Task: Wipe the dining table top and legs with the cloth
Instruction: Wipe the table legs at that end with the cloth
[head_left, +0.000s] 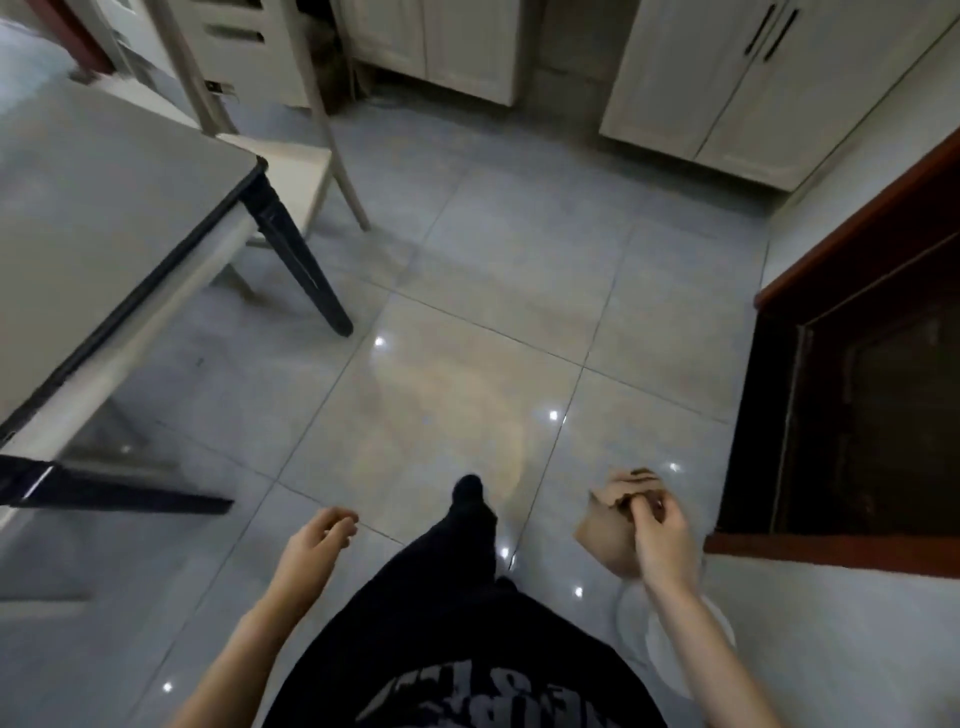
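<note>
The desk (104, 208) stands ahead and to the left of the left hand (317, 535). Its grey top is edged with a dark band, and its black legs (306, 270) rest on the floor (467, 338). The floor is glossy grey tile and runs beneath both hands. A pale chair (291, 166) stands on it beyond the desk's far corner. White cabinets (727, 93) stand well ahead of the right hand (660, 535).

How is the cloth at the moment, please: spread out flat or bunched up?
Bunched up: the cloth hangs crumpled from the right hand, whose fingers pinch its top.
</note>
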